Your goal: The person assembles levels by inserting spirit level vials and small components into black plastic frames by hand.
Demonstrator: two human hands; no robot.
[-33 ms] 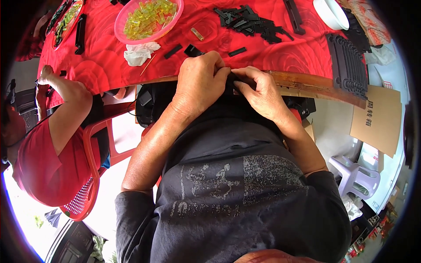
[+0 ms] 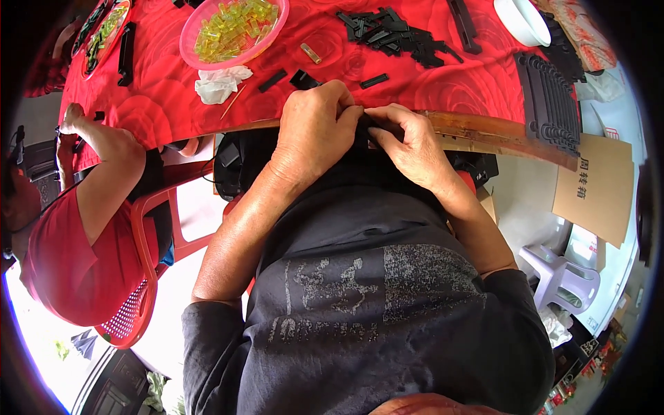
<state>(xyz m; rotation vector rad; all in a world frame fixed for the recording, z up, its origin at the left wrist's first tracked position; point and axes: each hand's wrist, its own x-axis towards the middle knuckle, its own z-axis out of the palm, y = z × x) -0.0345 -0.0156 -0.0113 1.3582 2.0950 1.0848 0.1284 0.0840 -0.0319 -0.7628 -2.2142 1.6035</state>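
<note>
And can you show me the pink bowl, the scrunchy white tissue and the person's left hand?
Pink bowl (image 2: 221,66): head view, on its near wall.
White tissue (image 2: 220,85): head view, on its crumpled middle.
Left hand (image 2: 309,126): head view, on its back.

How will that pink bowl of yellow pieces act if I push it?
The pink bowl looks wide, so it will probably slide, not tip. Its loosely heaped yellow pieces may shift. Its thin rim might flex slightly.

Left hand (image 2: 311,123), right hand (image 2: 413,144) adjacent; perhaps pinching
</note>
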